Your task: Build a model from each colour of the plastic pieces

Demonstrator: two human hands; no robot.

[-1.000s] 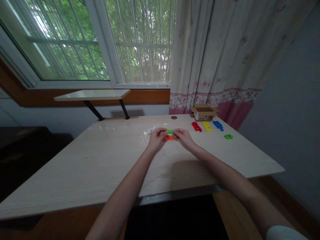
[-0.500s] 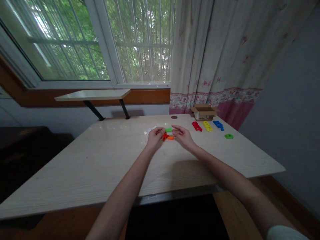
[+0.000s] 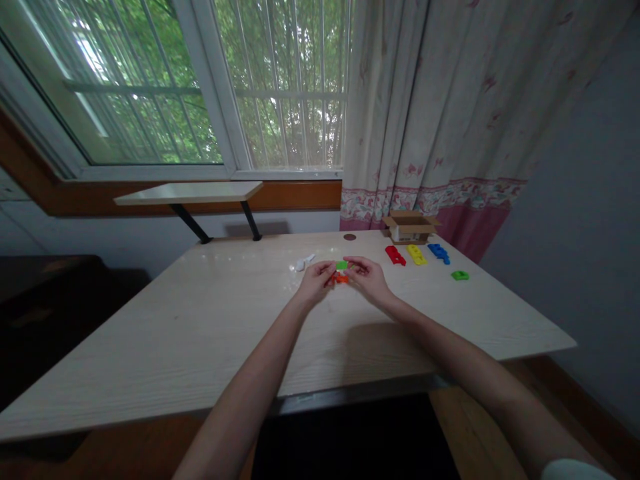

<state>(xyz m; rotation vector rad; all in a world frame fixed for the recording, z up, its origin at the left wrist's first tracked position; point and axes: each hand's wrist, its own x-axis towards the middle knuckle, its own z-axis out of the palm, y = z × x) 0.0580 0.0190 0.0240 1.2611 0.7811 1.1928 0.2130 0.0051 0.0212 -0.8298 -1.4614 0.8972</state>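
My left hand (image 3: 316,277) and my right hand (image 3: 369,275) meet over the middle of the table, fingertips closed on opposite ends of a small bright green plastic piece (image 3: 342,265). Its exact shape is too small to make out. Just below it, between the hands, orange and red plastic pieces (image 3: 342,278) show, partly covered by the fingers. Left of my left hand lies a white piece (image 3: 304,263), whose kind I cannot tell.
At the right of the pale table (image 3: 210,333) lie red (image 3: 395,255), yellow (image 3: 416,255) and blue (image 3: 439,253) plastic pieces, with a green one (image 3: 460,275) nearer. An open cardboard box (image 3: 411,230) stands behind them. A raised shelf (image 3: 190,193) is at the back left.
My left hand has moved slightly right, closer to my right hand, and now has the green piece between its fingertips too. The white piece is more exposed.
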